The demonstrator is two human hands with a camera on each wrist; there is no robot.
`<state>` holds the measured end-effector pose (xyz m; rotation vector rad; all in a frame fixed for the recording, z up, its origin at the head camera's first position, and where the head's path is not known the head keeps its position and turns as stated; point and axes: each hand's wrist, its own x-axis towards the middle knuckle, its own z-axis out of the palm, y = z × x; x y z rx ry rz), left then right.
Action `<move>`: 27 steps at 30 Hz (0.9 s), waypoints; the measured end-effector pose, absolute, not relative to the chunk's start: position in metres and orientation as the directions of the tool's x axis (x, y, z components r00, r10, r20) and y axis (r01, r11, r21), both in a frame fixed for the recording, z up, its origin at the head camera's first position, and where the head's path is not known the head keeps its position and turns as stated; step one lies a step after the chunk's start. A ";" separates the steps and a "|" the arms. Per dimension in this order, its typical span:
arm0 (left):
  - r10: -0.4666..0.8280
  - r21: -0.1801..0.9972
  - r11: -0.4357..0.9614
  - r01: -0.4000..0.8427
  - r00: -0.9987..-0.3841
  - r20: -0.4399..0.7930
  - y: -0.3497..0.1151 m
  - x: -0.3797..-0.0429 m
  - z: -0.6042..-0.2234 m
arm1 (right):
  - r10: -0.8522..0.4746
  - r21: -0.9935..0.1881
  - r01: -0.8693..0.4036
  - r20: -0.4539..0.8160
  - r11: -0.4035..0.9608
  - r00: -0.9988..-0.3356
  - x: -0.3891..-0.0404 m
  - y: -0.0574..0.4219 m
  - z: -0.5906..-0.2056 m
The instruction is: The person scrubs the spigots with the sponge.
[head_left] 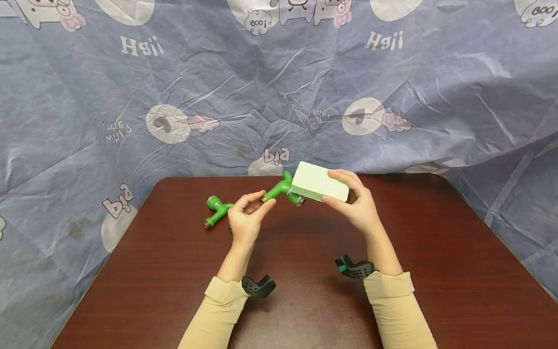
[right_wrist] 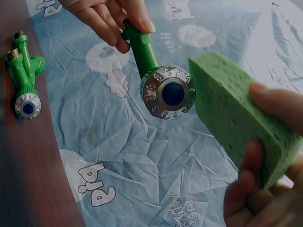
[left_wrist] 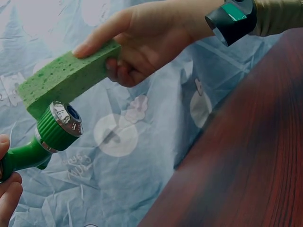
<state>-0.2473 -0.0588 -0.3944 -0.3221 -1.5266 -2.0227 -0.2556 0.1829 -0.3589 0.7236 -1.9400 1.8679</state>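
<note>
My left hand pinches a green faucet by its brass threaded end, holding it raised over the far part of the table. The ribbed green knob has a silver rim, and its blue centre faces the right wrist camera. In my right hand is a light green block sponge, gripped between thumb and fingers at one end. The sponge's free end is right at the faucet's knob and overlaps part of the faucet in the head view.
More green faucets lie on the dark wood table behind my left hand, which partly hides them. At the table's back hangs a blue-grey printed cloth. Each wrist carries a black camera mount.
</note>
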 end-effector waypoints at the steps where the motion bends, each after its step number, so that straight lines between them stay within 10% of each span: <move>1: -0.307 0.798 -0.180 0.576 -0.803 0.510 -0.059 -0.247 -0.394 | -0.137 -0.812 -0.584 0.578 -0.002 -0.804 -0.255 0.183 -0.359; 14: -0.333 0.801 -0.242 0.548 -0.822 0.462 -0.063 -0.244 -0.388 | -0.018 -0.847 -0.468 0.479 0.253 -0.877 -0.249 0.185 -0.349; 27: -0.297 0.780 -0.304 0.547 -0.832 0.468 -0.065 -0.245 -0.387 | -0.121 -0.846 -0.493 0.478 0.205 -0.870 -0.263 0.191 -0.366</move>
